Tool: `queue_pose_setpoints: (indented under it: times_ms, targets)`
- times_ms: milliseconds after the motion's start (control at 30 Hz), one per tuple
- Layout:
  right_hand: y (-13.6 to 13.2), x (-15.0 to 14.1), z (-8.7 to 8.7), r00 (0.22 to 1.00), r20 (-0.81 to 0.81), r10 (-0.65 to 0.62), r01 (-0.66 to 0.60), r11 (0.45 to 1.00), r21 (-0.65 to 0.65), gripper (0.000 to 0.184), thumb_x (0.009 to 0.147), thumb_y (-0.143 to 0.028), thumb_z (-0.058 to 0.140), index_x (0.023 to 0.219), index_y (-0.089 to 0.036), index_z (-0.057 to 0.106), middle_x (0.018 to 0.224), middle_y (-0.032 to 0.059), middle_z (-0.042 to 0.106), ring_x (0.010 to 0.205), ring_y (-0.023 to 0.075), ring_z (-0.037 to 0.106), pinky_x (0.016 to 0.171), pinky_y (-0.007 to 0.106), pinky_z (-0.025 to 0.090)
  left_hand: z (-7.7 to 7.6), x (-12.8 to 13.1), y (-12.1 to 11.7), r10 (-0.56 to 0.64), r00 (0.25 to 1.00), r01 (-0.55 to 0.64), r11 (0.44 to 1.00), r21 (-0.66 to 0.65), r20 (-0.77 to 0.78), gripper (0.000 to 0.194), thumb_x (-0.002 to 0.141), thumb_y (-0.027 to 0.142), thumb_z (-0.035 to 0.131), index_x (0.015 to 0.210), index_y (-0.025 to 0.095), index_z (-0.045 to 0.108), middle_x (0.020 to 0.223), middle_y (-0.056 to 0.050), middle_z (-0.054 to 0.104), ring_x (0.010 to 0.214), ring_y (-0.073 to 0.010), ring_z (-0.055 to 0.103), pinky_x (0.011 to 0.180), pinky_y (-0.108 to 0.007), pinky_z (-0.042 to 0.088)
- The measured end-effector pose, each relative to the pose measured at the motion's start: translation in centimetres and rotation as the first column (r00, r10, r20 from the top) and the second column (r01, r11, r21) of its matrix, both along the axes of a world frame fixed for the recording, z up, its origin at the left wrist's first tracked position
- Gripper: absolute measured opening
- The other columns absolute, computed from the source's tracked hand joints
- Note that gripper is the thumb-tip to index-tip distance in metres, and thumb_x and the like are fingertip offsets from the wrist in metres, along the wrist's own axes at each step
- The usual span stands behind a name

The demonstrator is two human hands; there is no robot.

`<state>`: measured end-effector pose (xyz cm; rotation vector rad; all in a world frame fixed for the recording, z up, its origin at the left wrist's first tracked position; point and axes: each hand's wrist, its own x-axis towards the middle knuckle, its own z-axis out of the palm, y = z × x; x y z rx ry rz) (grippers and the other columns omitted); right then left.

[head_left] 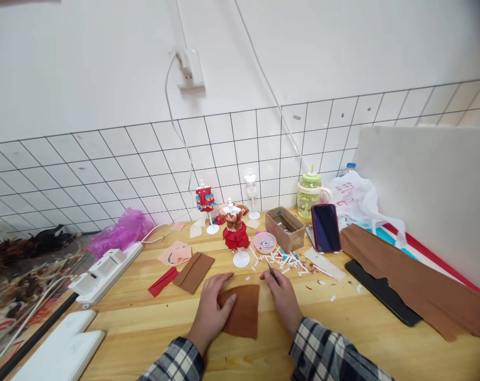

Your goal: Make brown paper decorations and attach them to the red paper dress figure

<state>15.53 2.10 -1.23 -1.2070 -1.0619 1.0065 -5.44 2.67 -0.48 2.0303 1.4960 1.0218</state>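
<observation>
In front of me on the wooden table lies a piece of brown crepe paper [243,312], roughly square. My left hand [212,309] rests on its left side, thumb on top of the sheet and fingers stretched toward its far edge. To the right of the paper, my right hand [282,296] is closed around a thin dark pointed tool [271,271]; its kind is hard to make out. Beyond the hands stands a small dress-form figure [235,233] with a red skirt and brown ruffles on a white round base [241,259].
Behind are a red-dressed form [205,200], a white form [251,190], a pink dish [264,243], a cardboard box [285,233], a phone [326,228] and a green cup [310,196]. White paper strips [288,262] are scattered. A power strip [109,272] stands left; long brown paper [414,275] right.
</observation>
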Motion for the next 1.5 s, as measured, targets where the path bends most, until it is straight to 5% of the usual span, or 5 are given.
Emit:
queue_pose_setpoints:
  times_ms: [333, 600, 700, 900, 1500]
  targets:
    - [1.4, 1.7, -0.1, 0.539, 0.842, -0.029, 0.025, 1.0, 0.019, 0.015, 0.076, -0.029, 0.058, 0.087, -0.023, 0.068, 0.09, 0.0062, 0.066, 0.094, 0.0251, 0.056, 0.086, 0.038, 0.035, -1.4, 3.4, 9.0, 0.012, 1.0, -0.012, 1.0, -0.009, 0.024, 0.04, 0.086, 0.042, 0.051, 0.116, 0.016, 0.058, 0.114, -0.013, 0.065, 0.109, -0.0266, 0.058, 0.094, -0.041, 0.041]
    - [2.7, -0.3, 3.8, 0.876, 0.39, -0.282, 0.101, 0.9, 0.424, 0.043, 0.083, -0.031, 0.053, 0.125, -0.024, 0.05, 0.125, 0.0098, 0.053, 0.118, 0.0251, 0.047, 0.1, 0.043, 0.034, -1.9, 3.7, 7.6, -0.107, 0.994, 0.107, 0.994, -0.025, 0.008, 0.024, 0.087, 0.03, 0.047, 0.095, 0.016, 0.065, 0.092, -0.01, 0.068, 0.086, -0.0235, 0.062, 0.075, -0.032, 0.045]
    - [5.3, -0.6, 6.4, 0.988, 0.141, -0.057, 0.004, 0.937, 0.35, 0.061, 0.084, -0.04, 0.057, 0.139, -0.024, 0.037, 0.141, 0.0099, 0.043, 0.126, 0.0245, 0.043, 0.101, 0.042, 0.036, -1.6, 3.6, 7.3, -0.157, 0.987, 0.158, 0.987, -0.03, 0.043, 0.028, 0.091, 0.034, 0.043, 0.092, 0.017, 0.065, 0.089, -0.008, 0.068, 0.081, -0.0204, 0.062, 0.071, -0.029, 0.045]
    - [8.5, -2.0, 8.3, 0.953, -0.217, 0.211, -0.161, 0.961, 0.225, 0.075, 0.072, -0.043, 0.071, 0.138, -0.024, 0.04, 0.133, 0.0098, 0.055, 0.124, 0.0255, 0.049, 0.1, 0.041, 0.041, -1.0, 3.1, 7.0, -0.273, 0.942, 0.287, 0.957, -0.05, 0.194, 0.031, 0.091, 0.037, 0.043, 0.096, 0.016, 0.065, 0.087, -0.006, 0.066, 0.079, -0.0177, 0.06, 0.071, -0.027, 0.046]
    - [8.7, -3.0, 9.2, 0.929, -0.366, 0.052, 0.024, 0.98, 0.199, 0.06, 0.068, -0.038, 0.073, 0.121, -0.023, 0.049, 0.12, 0.0075, 0.062, 0.108, 0.0227, 0.059, 0.09, 0.037, 0.048, -1.1, 3.4, 6.7, -0.317, 0.936, 0.33, 0.941, -0.072, 0.151, 0.029, 0.09, 0.037, 0.047, 0.088, 0.016, 0.066, 0.084, -0.006, 0.067, 0.079, -0.0194, 0.059, 0.073, -0.028, 0.044]
